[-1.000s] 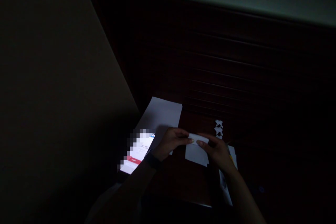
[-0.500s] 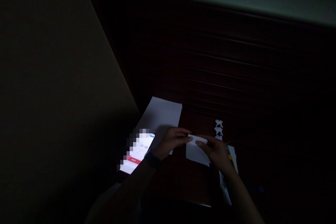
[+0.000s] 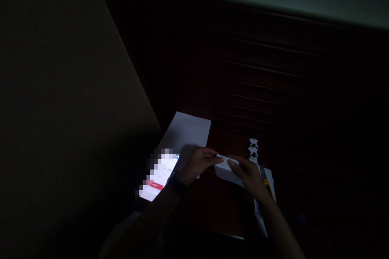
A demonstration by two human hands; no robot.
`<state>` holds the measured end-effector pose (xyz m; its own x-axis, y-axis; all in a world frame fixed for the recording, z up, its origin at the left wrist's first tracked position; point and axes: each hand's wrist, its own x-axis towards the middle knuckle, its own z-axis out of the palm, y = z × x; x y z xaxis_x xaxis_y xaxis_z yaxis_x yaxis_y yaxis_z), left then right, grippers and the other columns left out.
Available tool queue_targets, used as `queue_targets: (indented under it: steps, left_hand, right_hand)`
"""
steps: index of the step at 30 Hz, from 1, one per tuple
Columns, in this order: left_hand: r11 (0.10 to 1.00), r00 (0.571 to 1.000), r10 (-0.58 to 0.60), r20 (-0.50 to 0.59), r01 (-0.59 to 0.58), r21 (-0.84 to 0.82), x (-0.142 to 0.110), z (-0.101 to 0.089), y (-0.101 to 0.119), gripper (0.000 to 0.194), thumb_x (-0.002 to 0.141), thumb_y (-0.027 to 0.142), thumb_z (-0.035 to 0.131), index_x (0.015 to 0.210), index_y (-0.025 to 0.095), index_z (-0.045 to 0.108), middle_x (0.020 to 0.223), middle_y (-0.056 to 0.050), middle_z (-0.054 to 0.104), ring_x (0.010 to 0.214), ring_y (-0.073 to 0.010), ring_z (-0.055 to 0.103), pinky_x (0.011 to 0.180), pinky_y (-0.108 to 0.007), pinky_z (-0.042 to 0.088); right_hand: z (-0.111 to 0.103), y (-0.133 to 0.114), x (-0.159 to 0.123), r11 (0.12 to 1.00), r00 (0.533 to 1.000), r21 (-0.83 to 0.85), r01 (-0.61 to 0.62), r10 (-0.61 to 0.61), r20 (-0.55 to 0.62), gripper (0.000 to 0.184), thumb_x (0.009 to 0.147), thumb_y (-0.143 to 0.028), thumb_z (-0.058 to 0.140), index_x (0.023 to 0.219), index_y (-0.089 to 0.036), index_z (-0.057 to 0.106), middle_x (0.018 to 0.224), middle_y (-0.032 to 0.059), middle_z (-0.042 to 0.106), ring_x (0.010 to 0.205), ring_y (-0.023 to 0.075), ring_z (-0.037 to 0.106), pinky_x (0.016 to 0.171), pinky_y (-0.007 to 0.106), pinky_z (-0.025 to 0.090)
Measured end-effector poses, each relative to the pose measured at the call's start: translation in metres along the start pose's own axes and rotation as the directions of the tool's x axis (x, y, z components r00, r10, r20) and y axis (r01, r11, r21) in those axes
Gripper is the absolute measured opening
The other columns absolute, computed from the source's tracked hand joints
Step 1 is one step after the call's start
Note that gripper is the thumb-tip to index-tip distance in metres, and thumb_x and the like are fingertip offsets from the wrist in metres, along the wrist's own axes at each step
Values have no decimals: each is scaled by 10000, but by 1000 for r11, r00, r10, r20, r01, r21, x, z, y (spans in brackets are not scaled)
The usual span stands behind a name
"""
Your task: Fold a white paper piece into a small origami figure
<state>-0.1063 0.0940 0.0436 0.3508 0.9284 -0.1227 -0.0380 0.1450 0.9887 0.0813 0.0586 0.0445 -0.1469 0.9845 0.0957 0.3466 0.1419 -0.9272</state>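
White paper piece point(image 3: 228, 175) is up between both hands over the dark tabletop point(image 3: 209, 210), and from my remote seat it's showing less of its face than half a second ago, so I'd guess that top edge is still being worked. Left hand point(image 3: 197, 166) and right hand point(image 3: 251, 176) both pinch it near the top, thumbs pressed on, no visible gap

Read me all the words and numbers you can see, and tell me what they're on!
":01" on the lit phone screen; what comes before it is unclear.
Red button on the screen: a pale mark, too small to read.
Blue patch near the screen's top: too small to read.
Held paper: no writing I can see.
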Motion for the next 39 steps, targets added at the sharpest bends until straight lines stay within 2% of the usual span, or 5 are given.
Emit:
queue_targets:
  steps: [17,21,25,32,39]
  left_hand:
    - [998,999,-36,16,35,54,-1,-1,4,310,618,286,703,879,129,648,776,-64,678,720,-179,621,634,-270,469]
    - [998,999,-49,-22,50,37,-5,0,12,283,611,261,707,852,124,647,804,-68,668,739,-172,609,631,-256,457]
    - [996,997,-77,26,76,48,-9,-1,15,227,673,294,652,822,123,653,719,-45,644,624,-128,567,525,-222,408]
    - [996,995,-88,42,87,29,-7,-4,8,272,668,321,652,854,123,669,727,-60,657,635,-137,572,544,-234,415]
    - [994,993,-86,79,81,73,-6,-1,4,262,657,334,653,815,128,687,729,-64,673,666,-158,594,590,-261,454]
  right_hand:
    - [5,-4,-1,998,994,-25,-66,63,-86,258,707,-361,623,924,-229,671,907,46,690,827,233,632,755,364,490]
    - [7,-2,-1,994,977,-14,-106,102,-188,251,693,-354,637,897,-213,673,856,50,695,765,224,637,661,320,508]
    - [10,-1,-1,990,957,8,-142,139,-254,272,710,-376,616,907,-194,661,827,54,693,705,213,636,590,299,505]
    - [9,-2,-2,990,975,-72,-120,104,-197,265,735,-386,585,893,-186,657,808,52,693,676,204,634,570,287,495]
    - [11,-7,-3,986,994,-153,61,-74,-82,304,788,-331,535,1069,-235,600,1080,57,626,994,234,568,859,387,441]
